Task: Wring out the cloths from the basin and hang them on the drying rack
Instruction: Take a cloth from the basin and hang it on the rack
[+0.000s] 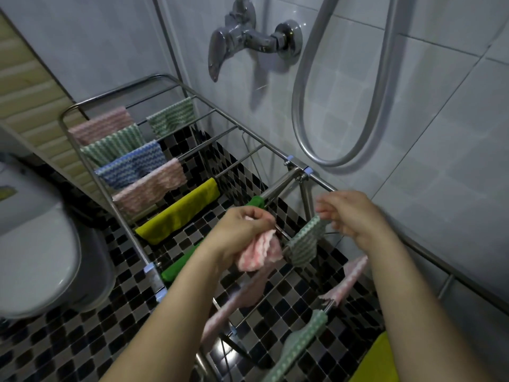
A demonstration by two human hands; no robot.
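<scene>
Nearest the person, the close rails of the drying rack point(298, 175) carry a green-and-white cloth point(300, 346) and a pale pink cloth point(349, 279), both draped over their bars. The basin is not in view.

Just beyond, both hands are over the middle rails. The left hand point(242, 230) has its fingers curled tight round a pink-and-white cloth point(259, 255), bunched into a wad whose loose end hangs below the fist. The right hand point(352, 216) is just beside the top corner of a green-striped cloth point(304, 241) that hangs over a rail. Its fingers are loosely bent and blurred, so whether they pinch that corner or are clear of it cannot be told.

The step in hand looks like hanging: the green-striped cloth seems to be placed, and the wadded cloth is next. That calls for the right hand to take one edge of the wad so the two hands can shake it open, then lay it over a free bar, probably the bare stretch left of the green-striped cloth.

Farther off, a bright green cloth point(176, 268), a yellow cloth point(179, 213) and a row of striped cloths point(132, 166) fill the left side of the far rails, so most of the load appears to be up. Behind the rack a tap point(242, 37) and shower hose point(385, 78) are on the tiled wall.
</scene>
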